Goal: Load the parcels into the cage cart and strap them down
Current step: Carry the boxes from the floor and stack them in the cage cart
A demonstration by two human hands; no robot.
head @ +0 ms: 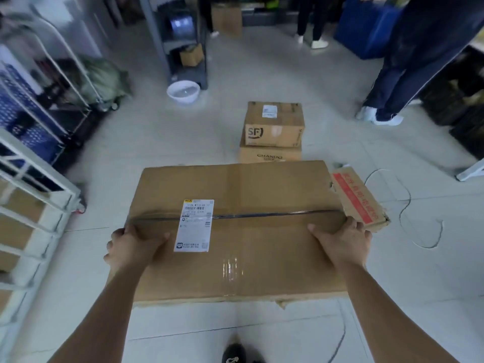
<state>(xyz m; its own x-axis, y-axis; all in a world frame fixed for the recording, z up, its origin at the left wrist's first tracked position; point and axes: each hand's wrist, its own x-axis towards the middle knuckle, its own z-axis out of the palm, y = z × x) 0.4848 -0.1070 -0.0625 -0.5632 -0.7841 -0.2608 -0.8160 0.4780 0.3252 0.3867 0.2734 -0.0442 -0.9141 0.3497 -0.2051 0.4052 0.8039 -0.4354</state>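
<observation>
Fingers [314, 229] are curling round both side edges of the box [248, 195] at 12 o'clock, thumbs on top, left hand [133, 247] and right hand [343, 242] gripping, so I'd be keeping it level while swinging toward the cart [72, 199] at 9 o'clock.

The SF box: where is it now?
In the head view, slightly right of centre, the SF box sits on the CHANDO box, on the floor just beyond the large parcel.

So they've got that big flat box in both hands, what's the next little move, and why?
Probably swing the big flat box left toward the cage cart. The left hand and right hand grip its side edges, and the cart stands at the left with parcels inside.
</observation>
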